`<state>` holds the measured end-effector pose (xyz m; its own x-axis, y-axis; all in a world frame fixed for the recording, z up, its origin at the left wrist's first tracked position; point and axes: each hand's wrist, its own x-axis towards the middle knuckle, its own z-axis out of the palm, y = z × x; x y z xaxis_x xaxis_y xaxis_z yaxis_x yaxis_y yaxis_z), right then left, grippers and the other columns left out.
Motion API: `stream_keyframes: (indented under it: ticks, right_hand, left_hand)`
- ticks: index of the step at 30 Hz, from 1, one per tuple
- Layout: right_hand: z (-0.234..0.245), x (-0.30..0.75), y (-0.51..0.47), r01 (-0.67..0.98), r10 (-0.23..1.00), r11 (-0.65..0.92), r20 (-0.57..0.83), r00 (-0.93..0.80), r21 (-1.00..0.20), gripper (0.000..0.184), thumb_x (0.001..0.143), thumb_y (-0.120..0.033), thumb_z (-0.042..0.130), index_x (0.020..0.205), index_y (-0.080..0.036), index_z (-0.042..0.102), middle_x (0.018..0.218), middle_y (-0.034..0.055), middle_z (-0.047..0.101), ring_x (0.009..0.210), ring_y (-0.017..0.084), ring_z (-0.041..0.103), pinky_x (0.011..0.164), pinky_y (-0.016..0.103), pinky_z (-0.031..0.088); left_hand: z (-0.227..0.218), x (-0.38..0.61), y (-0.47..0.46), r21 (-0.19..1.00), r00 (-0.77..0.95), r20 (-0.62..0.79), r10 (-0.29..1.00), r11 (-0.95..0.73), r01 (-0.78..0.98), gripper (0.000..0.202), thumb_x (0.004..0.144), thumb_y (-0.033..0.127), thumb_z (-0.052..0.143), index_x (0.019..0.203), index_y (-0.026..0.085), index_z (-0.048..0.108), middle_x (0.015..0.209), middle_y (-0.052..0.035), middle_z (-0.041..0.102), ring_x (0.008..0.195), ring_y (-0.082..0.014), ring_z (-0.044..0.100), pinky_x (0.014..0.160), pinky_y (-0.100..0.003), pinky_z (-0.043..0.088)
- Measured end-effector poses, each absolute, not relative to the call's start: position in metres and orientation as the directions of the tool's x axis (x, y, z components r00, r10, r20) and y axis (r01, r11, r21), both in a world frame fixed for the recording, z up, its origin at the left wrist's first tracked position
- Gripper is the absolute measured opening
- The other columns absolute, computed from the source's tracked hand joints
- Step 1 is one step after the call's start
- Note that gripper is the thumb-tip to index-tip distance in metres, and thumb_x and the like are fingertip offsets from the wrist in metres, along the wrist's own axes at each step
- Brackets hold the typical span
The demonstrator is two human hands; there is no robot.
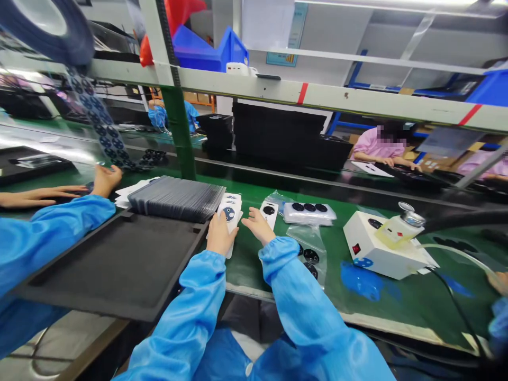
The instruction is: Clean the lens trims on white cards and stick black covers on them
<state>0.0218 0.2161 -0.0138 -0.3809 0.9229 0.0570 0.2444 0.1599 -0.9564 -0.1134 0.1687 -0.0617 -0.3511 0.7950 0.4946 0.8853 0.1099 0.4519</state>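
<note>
In the head view my left hand [220, 233] is closed around the edges of a white phone-shaped card [229, 214] bearing a dark blue round sticker. More white cards lie under and behind it. To the right, my right hand [259, 226] has its fingers curved and apart, with nothing visible between them. Just beyond those fingers is another white phone-shaped card [270, 210] with a black disc; whether they touch it I cannot tell. Close by, a clear bag [311, 248] holds black discs, and a wrapped white stack [307, 214] shows three black discs on top.
Left of me, a row of dark thin plates [178, 197] stands along a black tray [107, 264]. A co-worker's hand [106, 180] is beyond it, by a hanging sticker reel [51, 26]. A white box [383, 248] carries a bottle of yellowish liquid [399, 231].
</note>
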Motion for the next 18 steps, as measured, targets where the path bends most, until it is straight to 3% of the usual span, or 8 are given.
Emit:
stream_keyframes:
  ticks: [5,10,14,18]
  right_hand:
    - [-0.024,0.059,0.181,0.328,0.898,0.253,0.094,-0.429,-0.910,0.035,0.082,-0.023,0.054,0.117,-0.021,0.052,0.113,0.0062,0.060,0.102,0.016,0.058,0.093,0.037,0.046]
    - [-0.050,0.050,0.142,0.365,0.842,0.397,0.176,-0.510,-0.842,0.041,0.070,-0.018,0.063,0.110,-0.016,0.057,0.116,0.0123,0.058,0.113,0.026,0.051,0.101,0.048,0.038]
    - [-0.050,0.057,0.131,0.335,0.821,0.479,0.279,-0.498,-0.811,0.035,0.078,-0.026,0.057,0.112,-0.016,0.056,0.120,0.0153,0.055,0.116,0.028,0.048,0.101,0.050,0.037]
    - [-0.039,0.082,0.126,0.246,0.801,0.507,0.346,-0.489,-0.826,0.045,0.084,-0.038,0.051,0.124,-0.019,0.045,0.117,0.0113,0.056,0.107,0.021,0.055,0.091,0.038,0.047]
  left_hand:
    - [-0.067,-0.116,0.165,0.505,-0.331,0.504,0.797,0.039,0.862,0.047,0.086,0.035,0.056,0.128,0.018,0.045,0.135,-0.0119,0.043,0.120,-0.0294,0.046,0.097,-0.054,0.040]
    - [-0.054,-0.117,0.160,0.556,-0.328,0.529,0.783,-0.029,0.830,0.054,0.082,0.036,0.059,0.130,0.017,0.042,0.138,-0.0141,0.038,0.125,-0.0326,0.039,0.101,-0.055,0.034]
    - [-0.031,-0.106,0.141,0.608,-0.338,0.606,0.721,-0.145,0.781,0.064,0.076,0.037,0.062,0.131,0.015,0.038,0.135,-0.0163,0.037,0.130,-0.0317,0.033,0.110,-0.046,0.027]
    - [-0.025,-0.072,0.117,0.721,-0.390,0.581,0.714,-0.229,0.654,0.089,0.063,0.051,0.069,0.135,0.020,0.027,0.133,-0.0149,0.028,0.129,-0.0333,0.031,0.107,-0.046,0.032]
